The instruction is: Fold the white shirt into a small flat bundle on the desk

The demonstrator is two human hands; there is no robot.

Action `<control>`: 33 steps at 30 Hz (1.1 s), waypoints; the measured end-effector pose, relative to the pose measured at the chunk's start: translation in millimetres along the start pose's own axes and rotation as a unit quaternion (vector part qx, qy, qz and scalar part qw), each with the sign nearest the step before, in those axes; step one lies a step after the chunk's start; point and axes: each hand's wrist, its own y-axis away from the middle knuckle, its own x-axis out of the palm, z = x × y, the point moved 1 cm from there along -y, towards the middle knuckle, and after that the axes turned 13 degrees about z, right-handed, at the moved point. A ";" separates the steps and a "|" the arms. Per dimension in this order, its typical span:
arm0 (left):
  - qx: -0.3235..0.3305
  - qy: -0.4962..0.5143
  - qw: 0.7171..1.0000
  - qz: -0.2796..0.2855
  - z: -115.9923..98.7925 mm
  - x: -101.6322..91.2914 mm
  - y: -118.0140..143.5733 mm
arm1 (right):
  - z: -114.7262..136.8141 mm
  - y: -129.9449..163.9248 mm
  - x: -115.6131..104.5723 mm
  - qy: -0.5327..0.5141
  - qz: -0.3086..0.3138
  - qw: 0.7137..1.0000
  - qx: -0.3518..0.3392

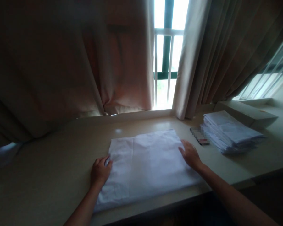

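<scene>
A white cloth (148, 166), folded into a broad rectangle, lies on the pale table with a crease running down its left part. At its left edge my left hand (102, 169) is closed, the fingers curled and a bit of cloth showing between thumb and forefinger. My right hand (190, 153) holds the opposite edge, thumb on top and the other fingers along the side, partly hidden. A stack of folded white cloths (231, 131) sits to the right, beyond my right hand.
A blurred-out flat phone-like object (200, 135) lies between my right hand and the stack. Behind the stack is a long pale box-like block (252, 114). Brown curtains (122, 62) hang along the table's (61, 163) back edge, with a barred window (167, 53) between them.
</scene>
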 end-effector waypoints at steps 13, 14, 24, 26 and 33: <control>0.004 -0.032 0.999 0.005 -0.4 -0.1 -1.0 | -9.1 48.6 23.1 0.082 0.071 0.994 0.024; 0.005 -0.033 0.999 0.006 -0.3 -0.3 -1.5 | -9.1 48.0 22.3 0.070 0.051 0.996 0.022; -0.017 -0.071 0.997 0.034 6.0 2.3 -10.2 | -34.4 124.8 -3.4 -0.033 -0.207 0.969 0.131; -0.001 -0.088 0.996 0.030 -2.4 -2.2 -13.9 | -30.3 146.6 0.3 -0.017 -0.193 0.972 0.132; 0.217 -0.129 0.967 0.033 -140.2 -13.7 -28.5 | -24.8 165.1 -2.0 0.018 -0.118 0.983 0.138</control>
